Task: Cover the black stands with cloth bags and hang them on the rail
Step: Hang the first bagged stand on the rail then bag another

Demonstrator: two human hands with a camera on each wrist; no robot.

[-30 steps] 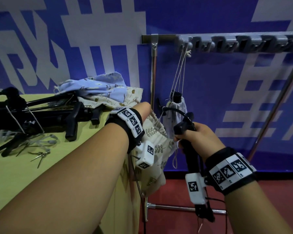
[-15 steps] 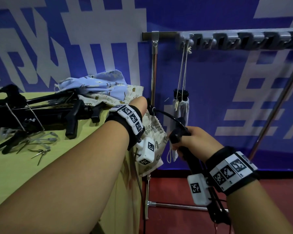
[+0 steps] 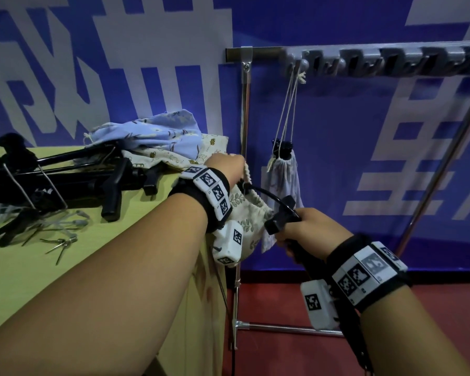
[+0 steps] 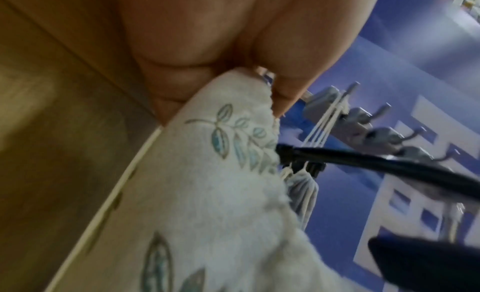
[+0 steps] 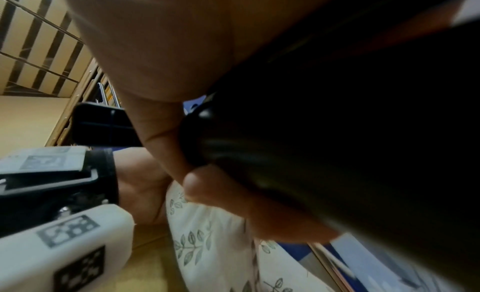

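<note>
Pinching leaf-print bag [image 3: 251,213] rim: left hand [image 3: 227,169]. Right hand [image 3: 307,229] fist wrapped round black stand [image 3: 278,222], tip at bag mouth.

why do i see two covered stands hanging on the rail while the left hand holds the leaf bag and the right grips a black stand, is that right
Not quite: the head view shows only one covered stand hanging on the rail. The left hand does hold the leaf bag, and the right hand grips a black stand.
</note>
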